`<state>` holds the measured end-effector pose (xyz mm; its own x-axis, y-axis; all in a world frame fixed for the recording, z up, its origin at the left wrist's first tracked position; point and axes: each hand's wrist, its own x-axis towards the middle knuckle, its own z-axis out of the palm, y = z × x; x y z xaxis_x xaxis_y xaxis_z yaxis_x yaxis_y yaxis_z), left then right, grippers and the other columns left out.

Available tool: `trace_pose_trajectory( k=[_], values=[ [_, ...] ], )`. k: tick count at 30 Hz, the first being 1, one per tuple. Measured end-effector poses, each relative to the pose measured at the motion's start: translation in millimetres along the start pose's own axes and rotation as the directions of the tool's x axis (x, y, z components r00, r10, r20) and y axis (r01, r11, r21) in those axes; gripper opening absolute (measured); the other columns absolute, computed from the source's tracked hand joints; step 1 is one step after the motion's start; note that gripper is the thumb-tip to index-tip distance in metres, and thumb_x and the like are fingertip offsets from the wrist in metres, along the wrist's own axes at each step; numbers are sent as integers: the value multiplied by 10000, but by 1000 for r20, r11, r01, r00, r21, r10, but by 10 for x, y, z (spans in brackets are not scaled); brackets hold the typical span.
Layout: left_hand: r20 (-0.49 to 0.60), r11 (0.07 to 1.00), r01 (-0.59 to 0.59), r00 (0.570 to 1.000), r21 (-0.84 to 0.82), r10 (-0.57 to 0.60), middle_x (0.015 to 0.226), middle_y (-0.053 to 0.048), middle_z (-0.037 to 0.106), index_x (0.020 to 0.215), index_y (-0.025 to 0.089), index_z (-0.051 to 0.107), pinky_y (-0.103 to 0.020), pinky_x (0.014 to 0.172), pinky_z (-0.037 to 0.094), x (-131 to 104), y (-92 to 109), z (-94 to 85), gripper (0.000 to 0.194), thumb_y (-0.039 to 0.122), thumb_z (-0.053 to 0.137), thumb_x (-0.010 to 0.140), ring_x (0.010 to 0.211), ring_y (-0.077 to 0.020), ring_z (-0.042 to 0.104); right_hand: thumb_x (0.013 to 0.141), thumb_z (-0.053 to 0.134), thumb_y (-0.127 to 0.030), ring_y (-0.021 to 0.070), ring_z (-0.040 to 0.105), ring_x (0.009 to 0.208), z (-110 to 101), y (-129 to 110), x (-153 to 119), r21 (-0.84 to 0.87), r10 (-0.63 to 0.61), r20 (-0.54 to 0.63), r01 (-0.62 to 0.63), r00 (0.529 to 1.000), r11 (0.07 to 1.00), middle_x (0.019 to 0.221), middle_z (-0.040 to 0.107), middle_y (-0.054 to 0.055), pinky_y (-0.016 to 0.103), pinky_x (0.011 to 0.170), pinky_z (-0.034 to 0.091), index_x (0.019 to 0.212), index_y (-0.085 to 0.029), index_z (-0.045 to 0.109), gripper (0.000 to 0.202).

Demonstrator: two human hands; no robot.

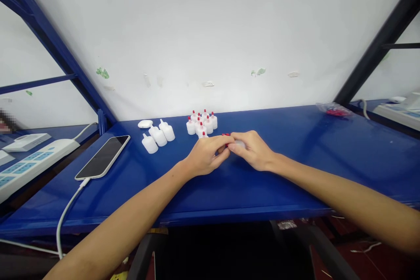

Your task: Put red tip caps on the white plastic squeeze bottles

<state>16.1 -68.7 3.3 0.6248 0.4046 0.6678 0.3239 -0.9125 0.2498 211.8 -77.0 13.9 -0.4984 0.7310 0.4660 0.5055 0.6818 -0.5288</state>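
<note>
Left to right: power strip point(39, 157) beyond the upright, sockets facing up, presumably for easy plugging; phone point(103, 157) flat on the counter point(295, 188), screen up, cable point(67, 210) leaving its near end and dropping over the edge, likely set aside so the cord stays clear of the hands; three uncapped bottles point(150, 144) close together, nozzles up, a rounded white case point(145, 124) just behind; next, a tight cluster of red-capped bottles point(209, 125), upright near the wall, the gap between the groups probably keeping capped and bare ones from mixing.

Centre: left hand point(209, 154) and right hand point(253, 150) together, fingertips meeting above the counter, just in front of the cluster; right hand closed round a white bottle point(240, 143), mostly hidden, seemingly to steady it; red pieces point(225, 134) show at the left fingertips; whether that hand grips them, cannot tell.

Far right: clear bag point(334, 109) with red contents, near the wall, well apart from the hands, perhaps to leave elbow room.
</note>
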Motion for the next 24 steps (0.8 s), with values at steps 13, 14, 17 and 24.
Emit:
trace_pose_trajectory(
  k=[13, 14, 17, 24],
  values=[
    [37, 869, 218, 965, 444, -261, 616, 31, 566, 981, 192, 595, -253, 574, 350, -12, -441, -485, 191, 317, 465, 919, 542, -141, 527, 969, 359, -530, 137, 465, 545, -22, 180, 56, 96, 111, -120, -100, 987, 990, 605, 511, -32, 280, 594, 324, 865, -197, 562, 403],
    [24, 862, 229, 963, 453, -268, 618, 31, 570, 983, 191, 593, -255, 570, 347, -13, -444, -490, 189, 311, 465, 913, 540, -143, 530, 970, 364, -521, 137, 471, 553, -21, 177, 58, 96, 113, -119, -102, 986, 990, 615, 520, -30, 281, 598, 326, 866, -196, 564, 395],
    [-28, 865, 254, 963, 433, -269, 602, 38, 554, 985, 186, 576, -259, 568, 351, -13, -437, -500, 185, 297, 460, 892, 533, -144, 529, 965, 379, -494, 141, 477, 570, -19, 172, 57, 88, 118, -127, -108, 985, 990, 625, 521, -26, 288, 609, 327, 866, -196, 566, 366],
    [-17, 831, 286, 949, 477, -316, 594, 30, 551, 934, 196, 566, -274, 558, 330, -20, -477, -531, 155, 252, 480, 818, 537, -160, 515, 883, 349, -244, 166, 487, 641, -24, 228, 88, 288, 217, -146, -168, 965, 943, 686, 536, -12, 310, 635, 359, 908, -211, 526, 182]
  ],
)
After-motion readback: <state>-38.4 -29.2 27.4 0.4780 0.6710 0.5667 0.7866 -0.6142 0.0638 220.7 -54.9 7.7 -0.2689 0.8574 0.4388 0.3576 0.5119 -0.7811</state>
